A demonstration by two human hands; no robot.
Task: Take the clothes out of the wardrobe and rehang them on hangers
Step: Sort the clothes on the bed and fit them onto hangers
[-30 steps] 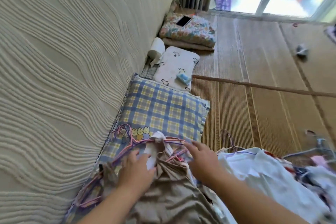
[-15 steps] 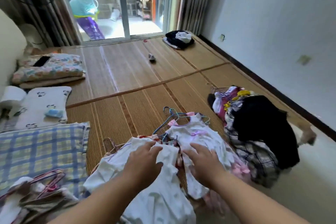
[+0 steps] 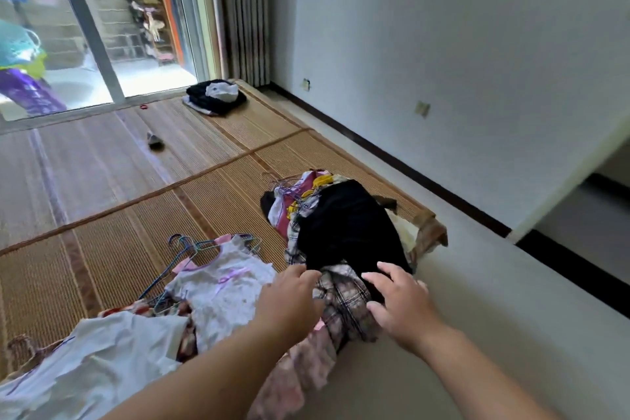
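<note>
Moved since last entry: both hands, rightward off the white dress (image 3: 225, 283). Item I log: black garment (image 3: 347, 225) atop plaid garment (image 3: 341, 307), on woven mat (image 3: 136, 215); long axis runs away from me, hanger hooks (image 3: 282, 188) at far end. Left hand (image 3: 289, 303): loosely bent, gripping nothing. Right hand (image 3: 399, 303): fingers spread, touching black hem.

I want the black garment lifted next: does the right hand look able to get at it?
Probably yes: the right hand is open at the near edge of the black garment, which tops the clothes pile uncovered.
</note>
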